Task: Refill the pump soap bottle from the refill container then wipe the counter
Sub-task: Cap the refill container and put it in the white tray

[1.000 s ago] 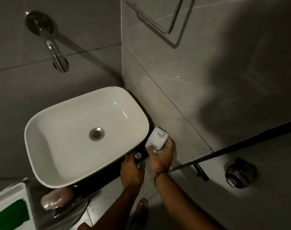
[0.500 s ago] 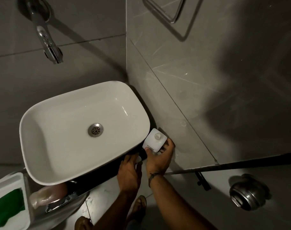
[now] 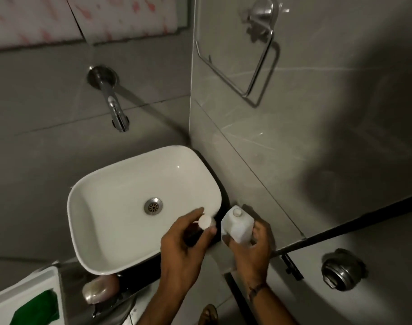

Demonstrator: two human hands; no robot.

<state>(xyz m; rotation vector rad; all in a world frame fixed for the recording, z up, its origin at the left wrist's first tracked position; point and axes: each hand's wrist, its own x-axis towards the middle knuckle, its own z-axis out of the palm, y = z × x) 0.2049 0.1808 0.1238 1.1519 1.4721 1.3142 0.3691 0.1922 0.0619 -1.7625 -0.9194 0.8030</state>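
The left hand (image 3: 183,250) is gripping the pump soap bottle (image 3: 201,227), its fingers (image 3: 209,231) curling round the dark body just under the white pump head, and is holding it over the near right corner of the white basin (image 3: 87,231). Just beside it, the right hand (image 3: 251,253) is holding the white refill container (image 3: 237,227) upright with its cap on, fingers wrapping round the lower half and the thumb pressing on the left edge. The container is hanging above the dark tabletop (image 3: 225,198), in the narrow strip between the basin and the grey tiled side wall. Its visible face is showing plain white, and the bottle is too blurred for any print to be read. A chrome tap (image 3: 114,106) is jutting from the back wall over the basin, and a drain (image 3: 153,206) is sitting in the middle of the bowl. A metal towel ring (image 3: 254,66) is hanging on the side wall, well above the hands. At the lower left a pale soap bar (image 3: 100,289) is lying in a shiny holder, beside a white tray (image 3: 24,287) with a green cloth (image 3: 36,310) in it. A round steel fitting (image 3: 341,269) is sitting low at the right, and a band (image 3: 259,288) is circling the right wrist.
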